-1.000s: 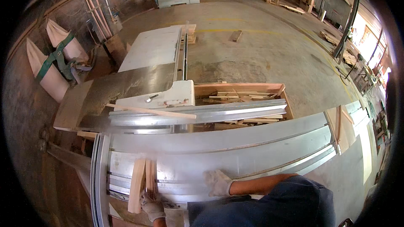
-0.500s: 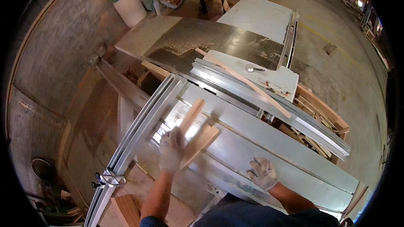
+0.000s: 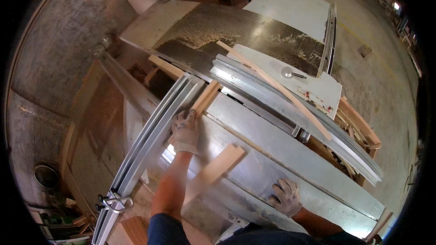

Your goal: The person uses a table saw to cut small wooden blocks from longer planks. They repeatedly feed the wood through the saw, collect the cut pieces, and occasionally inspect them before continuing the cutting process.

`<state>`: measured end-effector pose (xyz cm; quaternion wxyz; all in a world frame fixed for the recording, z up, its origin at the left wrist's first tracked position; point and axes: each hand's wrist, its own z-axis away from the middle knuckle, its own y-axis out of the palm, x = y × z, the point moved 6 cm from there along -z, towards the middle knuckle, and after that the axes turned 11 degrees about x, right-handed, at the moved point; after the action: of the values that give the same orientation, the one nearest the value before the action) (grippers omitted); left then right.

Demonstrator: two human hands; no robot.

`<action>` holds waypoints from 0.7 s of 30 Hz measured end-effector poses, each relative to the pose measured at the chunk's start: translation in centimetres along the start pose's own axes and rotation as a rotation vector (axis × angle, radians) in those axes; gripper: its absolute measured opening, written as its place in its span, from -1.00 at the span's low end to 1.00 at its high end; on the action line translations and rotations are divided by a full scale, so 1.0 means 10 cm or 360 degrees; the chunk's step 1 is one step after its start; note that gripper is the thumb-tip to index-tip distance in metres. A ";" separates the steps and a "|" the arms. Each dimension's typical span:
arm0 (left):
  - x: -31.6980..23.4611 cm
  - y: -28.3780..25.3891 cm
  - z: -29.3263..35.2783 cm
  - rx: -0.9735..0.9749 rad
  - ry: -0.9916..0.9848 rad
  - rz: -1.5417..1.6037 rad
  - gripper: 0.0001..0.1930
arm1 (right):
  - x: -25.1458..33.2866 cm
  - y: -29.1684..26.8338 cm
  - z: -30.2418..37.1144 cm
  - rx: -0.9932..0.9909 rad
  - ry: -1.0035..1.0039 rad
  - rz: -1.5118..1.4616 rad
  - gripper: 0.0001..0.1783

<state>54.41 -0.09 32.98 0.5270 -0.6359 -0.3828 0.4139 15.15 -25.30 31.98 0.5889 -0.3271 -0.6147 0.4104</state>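
My left hand (image 3: 185, 131), in a pale work glove, is closed on a short wooden strip (image 3: 207, 97). The strip lies along the aluminium fence (image 3: 150, 131), its far end close to the table's blade-side edge. On the metal sliding table (image 3: 259, 127), right of my left forearm, sit more short wooden pieces (image 3: 220, 165), their near end blurred. My right hand (image 3: 287, 197), also gloved, rests on the table with fingers bent and slightly apart, holding nothing I can see.
A long thin wooden strip (image 3: 277, 88) lies across a second aluminium rail (image 3: 254, 84). Beyond it is a sawdust-covered dark machine top (image 3: 227, 29) and a white plate with a lever (image 3: 290, 73). A wooden bin of offcuts (image 3: 361, 124) stands at right. A clamp (image 3: 116, 202) sits on the fence.
My left hand has moved forward with its strip, which now lies along the fence. The other pieces remain on the table. The right hand stays resting; the whole view has shifted slightly.
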 end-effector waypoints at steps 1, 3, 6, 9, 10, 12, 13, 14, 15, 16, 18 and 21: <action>-0.01 0.02 0.00 -0.0038 0.0015 -0.0055 -0.64 | 0.01 -0.02 -0.01 -0.0010 -0.0015 -0.0008 -0.36; -0.03 0.05 -0.03 -0.0061 0.0041 -0.0165 -0.68 | 0.04 -0.08 -0.04 -0.0036 -0.0041 -0.0022 -0.35; -0.05 0.09 -0.08 -0.0049 0.0078 -0.0277 -0.72 | -0.01 -0.01 0.00 0.0036 -0.0015 -0.0014 -0.35; -0.02 0.14 -0.16 -0.0049 0.0105 -0.0282 -0.73 | -0.02 0.01 0.01 0.0018 -0.0026 -0.0063 -0.36; -0.06 0.11 -0.20 -0.0012 0.0103 -0.0286 -0.73 | -0.03 0.01 0.01 0.0000 -0.0027 -0.0069 -0.36; -0.08 0.13 -0.26 0.0045 0.0101 -0.0328 -0.74 | -0.03 0.00 0.01 -0.0039 -0.0033 -0.0083 -0.36; -0.05 0.17 -0.28 0.0065 0.0100 -0.0367 -0.74 | -0.03 0.01 0.01 -0.0035 -0.0026 -0.0074 -0.36; -0.03 0.20 -0.31 0.0085 0.0100 -0.0406 -0.74 | -0.02 0.01 0.01 -0.0032 -0.0019 -0.0065 -0.36; -0.07 0.20 -0.34 0.0083 0.0121 -0.0427 -0.72 | -0.03 0.00 0.02 -0.0026 -0.0004 -0.0052 -0.36; -0.12 0.19 -0.37 0.0081 0.0143 -0.0448 -0.71 | -0.02 -0.01 0.02 -0.0043 -0.0007 -0.0050 -0.37; -0.17 0.19 -0.42 0.0004 0.0220 -0.0474 -0.70 | -0.02 -0.02 0.03 -0.0071 -0.0022 -0.0044 -0.37; -0.10 0.25 -0.43 -0.0119 0.0314 -0.0482 -0.73 | -0.02 -0.01 0.05 -0.0151 -0.0086 -0.0033 -0.39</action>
<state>58.22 -2.90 31.11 0.5943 -0.6276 -0.4358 0.2511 14.71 -25.61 32.01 0.5601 -0.3372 -0.6524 0.3833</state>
